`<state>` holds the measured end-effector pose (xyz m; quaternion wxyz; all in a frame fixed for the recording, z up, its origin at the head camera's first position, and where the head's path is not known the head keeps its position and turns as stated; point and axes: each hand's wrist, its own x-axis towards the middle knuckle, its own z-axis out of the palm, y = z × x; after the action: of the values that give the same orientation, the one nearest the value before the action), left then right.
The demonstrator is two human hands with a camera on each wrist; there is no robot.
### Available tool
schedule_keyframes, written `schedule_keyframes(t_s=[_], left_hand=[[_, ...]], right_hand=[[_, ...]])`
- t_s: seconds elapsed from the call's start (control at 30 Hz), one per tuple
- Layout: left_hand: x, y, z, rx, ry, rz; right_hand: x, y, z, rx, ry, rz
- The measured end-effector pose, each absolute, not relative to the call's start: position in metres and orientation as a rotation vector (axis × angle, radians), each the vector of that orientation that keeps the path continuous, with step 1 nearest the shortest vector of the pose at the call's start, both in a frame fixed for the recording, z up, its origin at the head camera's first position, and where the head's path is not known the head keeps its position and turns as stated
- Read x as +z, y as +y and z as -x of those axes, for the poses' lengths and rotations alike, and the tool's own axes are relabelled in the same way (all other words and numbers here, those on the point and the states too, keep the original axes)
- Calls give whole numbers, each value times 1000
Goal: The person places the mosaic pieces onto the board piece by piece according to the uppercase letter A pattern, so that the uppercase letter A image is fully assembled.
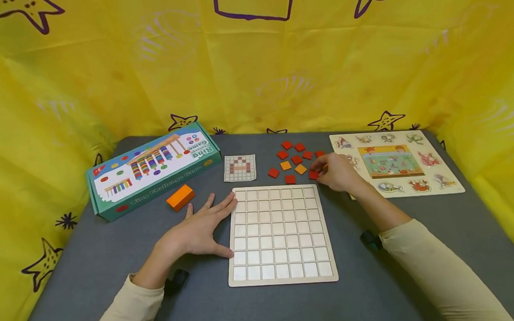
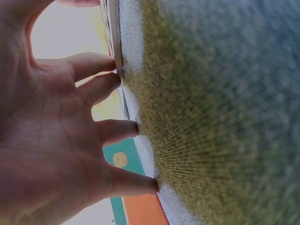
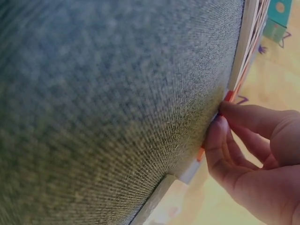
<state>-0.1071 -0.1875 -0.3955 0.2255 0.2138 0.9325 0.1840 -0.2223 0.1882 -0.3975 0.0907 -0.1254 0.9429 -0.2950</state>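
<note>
A wooden grid board with square cells lies flat in the middle of the table. My left hand is spread at its left side, thumb and fingertips against that edge. In the left wrist view the left hand shows straight, separated fingers touching the board edge and tabletop. Beyond the board's far right corner, my right hand reaches down to a red square tile. Its thumb and index finger pinch at the tile, which the fingers partly cover. Several other red tiles and two orange tiles lie loose nearby.
A small pattern card lies behind the board. On the left stand a green game box and an orange block. A sea-animal puzzle board lies at right, partly under the right forearm. Yellow cloth surrounds the grey table.
</note>
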Motion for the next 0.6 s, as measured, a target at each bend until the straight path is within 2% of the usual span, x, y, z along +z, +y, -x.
schedule_keyframes(t_s=[0.6], left_hand=[[-394, -187, 108, 514, 2558, -591]], right_hand=[[-398, 196, 224, -975, 2746, 323]])
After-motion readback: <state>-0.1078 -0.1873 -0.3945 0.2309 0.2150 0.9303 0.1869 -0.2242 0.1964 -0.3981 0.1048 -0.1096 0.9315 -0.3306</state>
